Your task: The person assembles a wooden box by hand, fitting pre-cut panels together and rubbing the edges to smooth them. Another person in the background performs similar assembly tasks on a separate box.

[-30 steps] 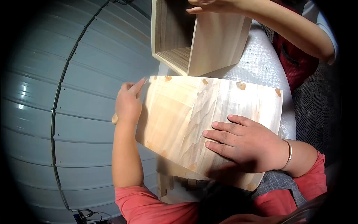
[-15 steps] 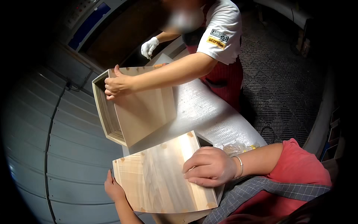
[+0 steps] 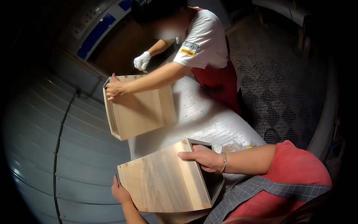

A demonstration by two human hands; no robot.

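Note:
A pale wooden box [image 3: 160,183] with an open, hollow right end lies tilted in front of me, its broad face up. Along its left edge, my left hand [image 3: 121,191] grips the side, fingertips pointing up past the rim. My right hand [image 3: 204,157] clasps the box's right edge, thumb flat on the top face and the other fingers inside the dark opening. Small brownish patches mark the box's corners and edges.
Across from me a co-worker steadies a similar wooden box [image 3: 140,112] with a bare hand [image 3: 115,89]; their other hand wears a white glove [image 3: 141,61]. Bubble wrap [image 3: 209,112] covers the table. A clear plastic bag [image 3: 238,146] lies near my right forearm.
My right hand has gone from lying on the top face to gripping the right edge, and the box's open end now shows more. The co-worker's head has come lower into view.

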